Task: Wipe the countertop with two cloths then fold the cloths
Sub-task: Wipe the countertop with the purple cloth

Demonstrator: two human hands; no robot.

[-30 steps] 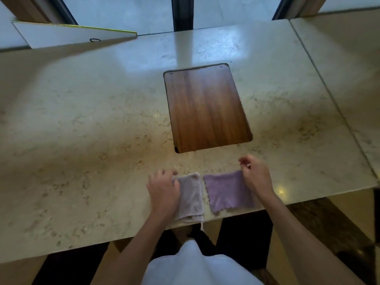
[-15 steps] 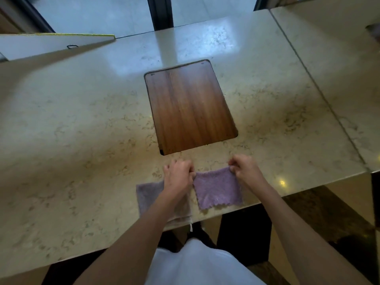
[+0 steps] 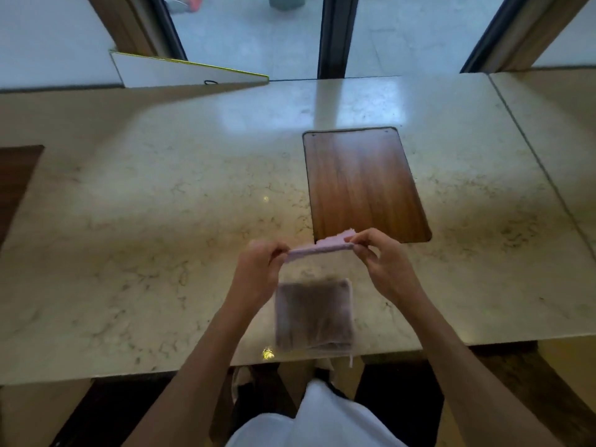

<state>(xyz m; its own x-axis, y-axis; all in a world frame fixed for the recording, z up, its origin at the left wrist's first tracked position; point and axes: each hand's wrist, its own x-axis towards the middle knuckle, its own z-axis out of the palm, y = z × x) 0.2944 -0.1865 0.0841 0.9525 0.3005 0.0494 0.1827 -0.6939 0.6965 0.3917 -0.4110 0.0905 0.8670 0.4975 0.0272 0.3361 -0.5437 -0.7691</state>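
Purple cloth [image 3: 319,249] lifted off the surface [image 3: 161,221], pinched taut at its ends by left hand [image 3: 258,272] and right hand [image 3: 380,259]. Grey folded cloth [image 3: 314,316] lies flat below, near front edge. Pale marble top, wooden inset panel [image 3: 364,185], glass doors [image 3: 258,37] behind.

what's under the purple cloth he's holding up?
The purple cloth, pinched by the left hand and right hand, hangs above the grey cloth, folded flat on the countertop. What lies beneath the grey cloth is hidden.
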